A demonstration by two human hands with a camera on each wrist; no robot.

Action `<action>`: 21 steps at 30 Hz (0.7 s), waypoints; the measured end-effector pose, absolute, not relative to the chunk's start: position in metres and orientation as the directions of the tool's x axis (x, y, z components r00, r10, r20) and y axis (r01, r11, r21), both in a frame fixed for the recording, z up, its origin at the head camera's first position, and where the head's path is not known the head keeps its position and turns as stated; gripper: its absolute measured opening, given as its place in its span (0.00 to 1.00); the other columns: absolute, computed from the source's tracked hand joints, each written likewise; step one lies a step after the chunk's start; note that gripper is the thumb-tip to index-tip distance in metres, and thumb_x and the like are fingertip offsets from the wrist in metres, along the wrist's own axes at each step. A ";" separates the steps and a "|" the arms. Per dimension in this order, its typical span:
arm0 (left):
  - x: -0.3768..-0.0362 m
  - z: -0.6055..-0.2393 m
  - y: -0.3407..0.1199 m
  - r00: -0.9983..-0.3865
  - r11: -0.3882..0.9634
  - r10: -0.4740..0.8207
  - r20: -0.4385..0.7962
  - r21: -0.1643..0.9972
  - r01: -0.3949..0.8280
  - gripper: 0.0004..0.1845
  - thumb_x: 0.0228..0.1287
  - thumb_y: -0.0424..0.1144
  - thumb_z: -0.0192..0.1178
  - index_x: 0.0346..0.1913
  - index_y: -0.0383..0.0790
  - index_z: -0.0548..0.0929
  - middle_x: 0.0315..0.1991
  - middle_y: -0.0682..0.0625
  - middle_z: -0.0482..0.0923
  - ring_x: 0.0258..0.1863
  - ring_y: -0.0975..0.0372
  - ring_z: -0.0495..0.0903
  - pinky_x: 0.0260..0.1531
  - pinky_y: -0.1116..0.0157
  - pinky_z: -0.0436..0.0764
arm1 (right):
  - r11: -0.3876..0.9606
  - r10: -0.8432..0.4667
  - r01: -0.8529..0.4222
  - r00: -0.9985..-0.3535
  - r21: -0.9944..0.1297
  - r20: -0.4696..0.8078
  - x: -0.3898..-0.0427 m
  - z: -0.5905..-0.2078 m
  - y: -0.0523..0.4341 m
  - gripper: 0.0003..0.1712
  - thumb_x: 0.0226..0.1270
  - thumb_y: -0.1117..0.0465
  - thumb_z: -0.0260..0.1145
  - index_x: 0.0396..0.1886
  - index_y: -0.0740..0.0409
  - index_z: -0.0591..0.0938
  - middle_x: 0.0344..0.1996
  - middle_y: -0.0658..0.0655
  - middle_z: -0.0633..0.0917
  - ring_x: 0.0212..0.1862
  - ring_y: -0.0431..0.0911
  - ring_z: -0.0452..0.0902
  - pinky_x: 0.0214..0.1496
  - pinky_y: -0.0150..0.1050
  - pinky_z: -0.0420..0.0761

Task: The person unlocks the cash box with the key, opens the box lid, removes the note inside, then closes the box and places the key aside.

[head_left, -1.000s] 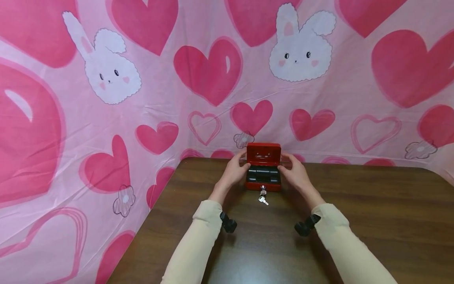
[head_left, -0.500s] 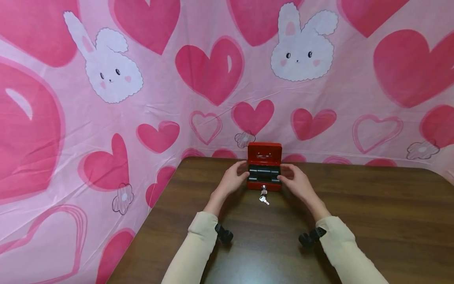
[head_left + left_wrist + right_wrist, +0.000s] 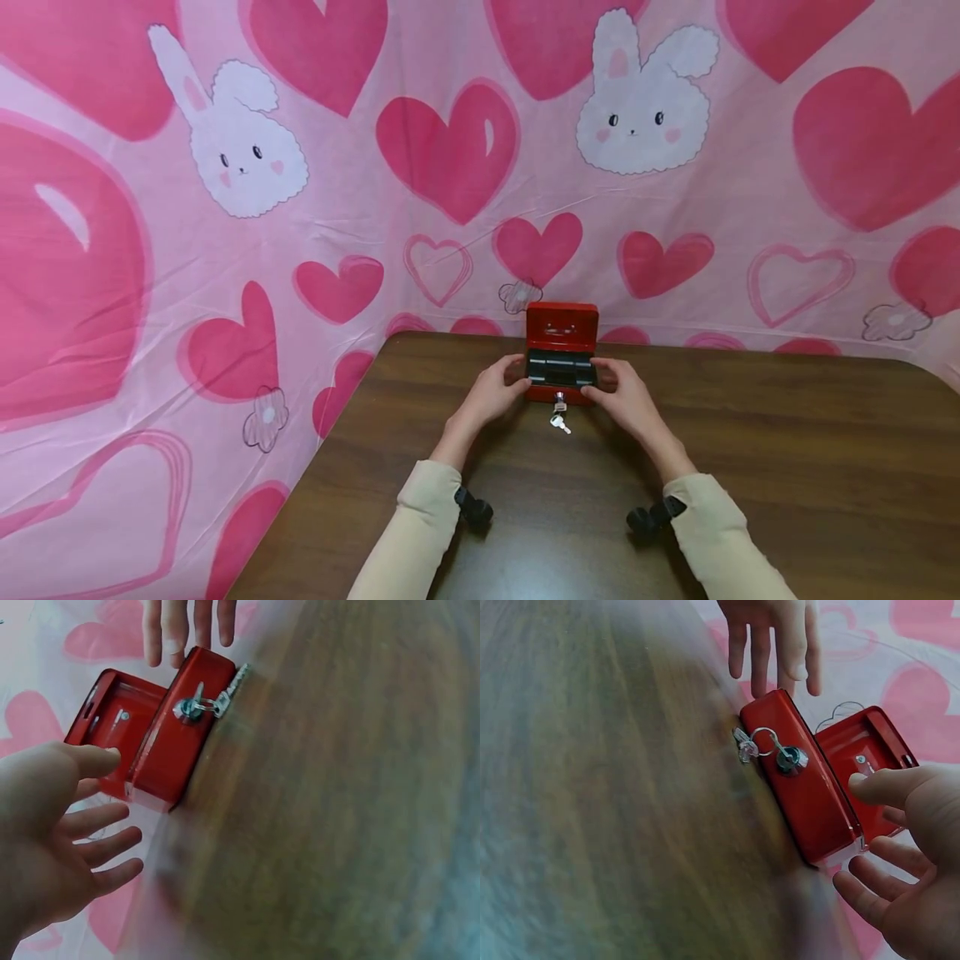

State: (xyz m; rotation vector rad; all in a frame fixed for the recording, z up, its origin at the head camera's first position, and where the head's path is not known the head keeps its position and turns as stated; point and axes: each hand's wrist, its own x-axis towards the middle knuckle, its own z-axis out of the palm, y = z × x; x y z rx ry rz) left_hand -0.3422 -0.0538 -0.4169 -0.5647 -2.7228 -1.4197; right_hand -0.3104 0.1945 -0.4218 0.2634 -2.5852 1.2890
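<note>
Nearest to the person, two cream sleeves (image 3: 420, 525) lay over the brown table (image 3: 787, 467), each with a black wrist mount. Beyond them stood the red box (image 3: 561, 392), at the far middle of the table, close to the far edge. Its lid (image 3: 562, 326) was open and stood upright behind it. A black tray (image 3: 561, 368) lay inside the box.

In front of the box, the keys (image 3: 558, 419) hung from the lock (image 3: 187, 709) in its front wall and rested on the table.

The left hand (image 3: 491, 392) was at the left side of the box. Its fingers (image 3: 101, 851) were spread and almost straight, gripping nothing; the thumb reached near the box corner, and one cannot tell whether it touched. The right hand (image 3: 626, 398) was at the right side of the box, also with spread, relaxed fingers (image 3: 870, 900), holding nothing and just beside the corner.

Behind the box hung a pink cloth (image 3: 225, 275) with hearts and white bunnies.
</note>
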 end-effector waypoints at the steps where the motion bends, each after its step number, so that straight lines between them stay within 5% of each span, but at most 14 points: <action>1: -0.342 -0.418 -0.054 -0.935 0.527 0.307 0.175 0.787 0.320 0.28 0.69 0.42 0.60 0.70 0.41 0.71 0.67 0.41 0.75 0.63 0.49 0.77 0.65 0.50 0.74 | 0.595 -0.054 -0.269 -0.954 -0.757 0.296 -0.310 -0.423 0.194 0.32 0.64 0.61 0.69 0.66 0.67 0.72 0.61 0.73 0.73 0.57 0.68 0.78 0.63 0.61 0.75; 21: -0.343 -0.421 -0.050 -0.936 0.548 0.319 0.149 0.777 0.310 0.30 0.65 0.41 0.66 0.68 0.35 0.72 0.62 0.41 0.79 0.60 0.51 0.79 0.66 0.50 0.73 | 0.647 -0.065 -0.330 -0.922 -0.687 0.382 -0.315 -0.432 0.187 0.32 0.59 0.63 0.72 0.61 0.73 0.75 0.60 0.73 0.75 0.49 0.63 0.81 0.60 0.59 0.76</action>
